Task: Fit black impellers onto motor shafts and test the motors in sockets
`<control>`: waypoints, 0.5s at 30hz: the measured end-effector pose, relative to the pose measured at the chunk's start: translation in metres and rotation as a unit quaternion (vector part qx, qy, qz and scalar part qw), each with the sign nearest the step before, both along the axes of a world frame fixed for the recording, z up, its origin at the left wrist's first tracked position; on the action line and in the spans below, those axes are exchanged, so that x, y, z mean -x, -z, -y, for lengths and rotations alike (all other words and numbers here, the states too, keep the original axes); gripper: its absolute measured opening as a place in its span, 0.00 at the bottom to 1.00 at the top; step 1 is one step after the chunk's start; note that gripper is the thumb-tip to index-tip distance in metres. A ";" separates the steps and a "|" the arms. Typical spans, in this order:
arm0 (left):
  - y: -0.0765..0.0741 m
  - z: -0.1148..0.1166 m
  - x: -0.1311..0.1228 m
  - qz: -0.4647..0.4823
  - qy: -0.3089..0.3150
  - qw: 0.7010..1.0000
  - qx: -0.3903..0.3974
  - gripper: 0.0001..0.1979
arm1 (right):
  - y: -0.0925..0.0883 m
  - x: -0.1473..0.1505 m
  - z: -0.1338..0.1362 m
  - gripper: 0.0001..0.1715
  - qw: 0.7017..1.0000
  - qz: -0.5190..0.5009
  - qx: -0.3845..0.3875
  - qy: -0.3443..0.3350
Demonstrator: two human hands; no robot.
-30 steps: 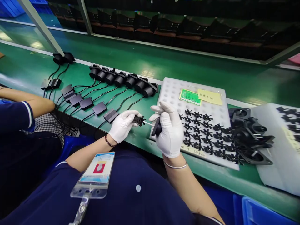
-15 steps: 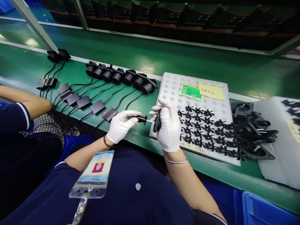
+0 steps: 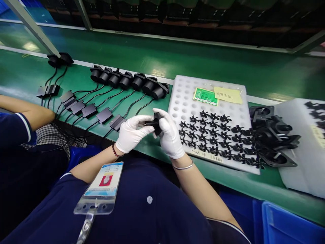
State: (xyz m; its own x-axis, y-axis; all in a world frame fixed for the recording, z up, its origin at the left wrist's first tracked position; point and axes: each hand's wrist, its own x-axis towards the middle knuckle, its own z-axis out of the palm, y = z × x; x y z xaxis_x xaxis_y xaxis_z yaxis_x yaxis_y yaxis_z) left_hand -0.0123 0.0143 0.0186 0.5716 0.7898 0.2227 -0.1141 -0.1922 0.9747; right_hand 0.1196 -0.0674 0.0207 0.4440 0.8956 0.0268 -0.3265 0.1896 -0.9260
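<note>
Our gloved fingers [image 3: 141, 121] close from both sides on a small black plastic part [image 3: 156, 123], left hand [image 3: 132, 134] and right hand [image 3: 169, 137] together, above the green surface [image 3: 148, 149], beside a white foam tray [image 3: 177, 101] of black star-shaped pieces [image 3: 203, 133]; an even, steady pinch suits the work.

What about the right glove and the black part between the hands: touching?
Touching: the head view shows the right glove with its fingers closed around the black part.
</note>
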 end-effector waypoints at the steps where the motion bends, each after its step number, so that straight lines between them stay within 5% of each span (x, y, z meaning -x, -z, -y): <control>1: -0.001 -0.002 -0.001 -0.002 0.003 1.000 -0.024 0.32 | 0.000 0.002 -0.003 0.28 0.999 -0.049 -0.011 0.000; 4: -0.006 -0.001 0.004 0.017 0.052 0.997 -0.057 0.43 | 0.002 0.003 -0.011 0.27 0.985 -0.172 -0.020 0.001; 7: -0.011 0.006 0.025 0.057 0.153 0.987 0.001 0.31 | 0.003 -0.011 -0.017 0.27 0.976 -0.218 -0.018 0.019; 10: -0.011 -0.007 0.053 0.061 0.153 0.986 0.013 0.27 | -0.001 -0.032 -0.020 0.25 0.976 -0.215 -0.009 -0.015; 13: -0.008 -0.064 0.063 -0.008 0.040 0.999 0.003 0.25 | -0.014 -0.038 -0.020 0.24 0.977 -0.207 0.019 -0.047; 15: -0.011 -0.134 0.064 -0.094 -0.063 0.994 0.008 0.25 | -0.024 -0.036 -0.021 0.23 0.977 -0.200 0.056 -0.037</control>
State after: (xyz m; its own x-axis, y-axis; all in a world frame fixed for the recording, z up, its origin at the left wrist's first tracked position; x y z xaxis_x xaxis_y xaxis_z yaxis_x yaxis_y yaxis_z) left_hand -0.0765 0.1484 0.0294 0.4980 0.8604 0.1083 0.0950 -0.1783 0.9794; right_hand 0.1557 -0.0460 0.0447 0.3319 0.9135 -0.2354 -0.6758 0.0562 -0.7349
